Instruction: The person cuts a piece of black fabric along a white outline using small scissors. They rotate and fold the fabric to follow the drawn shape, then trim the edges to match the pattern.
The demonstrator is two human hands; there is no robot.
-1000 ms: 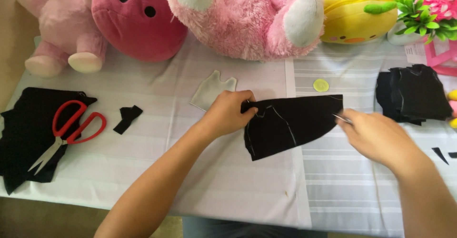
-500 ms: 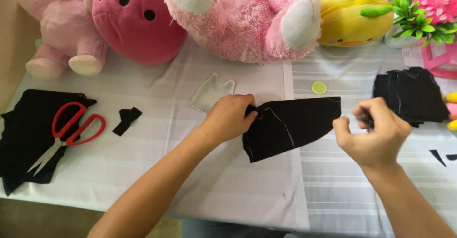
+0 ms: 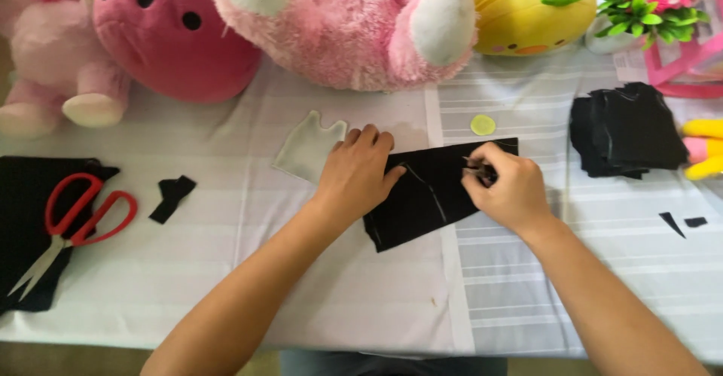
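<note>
**Both Hands on the Black Fabric**

White striped cloth covers the table [image 3: 226,286], with pink plush toys [image 3: 339,22] lined along its far edge. We see the black fabric [image 3: 429,203] lying flat near the table's middle. Our left hand [image 3: 358,176] rests palm down on the fabric's left end, fingers spread only a little and lying flat, holding nothing but pressing the piece to the table. Our right hand [image 3: 508,188] is closed narrowly, fingertips pinched on a small thin tool [image 3: 476,170] whose tip meets the fabric's upper part; we cannot tell what kind of tool it is. A pale pattern piece [image 3: 309,146] lies just beside the left hand, toward the far edge. Red scissors [image 3: 71,222] sit on more black cloth at the left edge, and a black stack [image 3: 621,131] lies near the right edge.
</note>
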